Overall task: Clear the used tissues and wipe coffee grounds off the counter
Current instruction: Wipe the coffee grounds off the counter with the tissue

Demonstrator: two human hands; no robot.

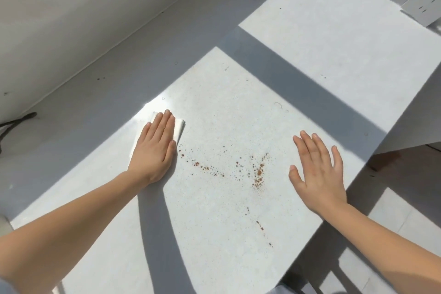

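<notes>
White folded tissue (179,129) lies lengthwise toward the wall, pressed under the flat, open left hand (155,145).

Single head-worn view, wide-angle, looking forward and steeply down on a pale counter (238,210) from close above. Frame is rotated: the back wall (83,19) runs diagonally across upper left, the counter's front edge drops off lower right. Both forearms enter from the bottom corners. Edges bend slightly. No second view, so nothing shared.
</notes>
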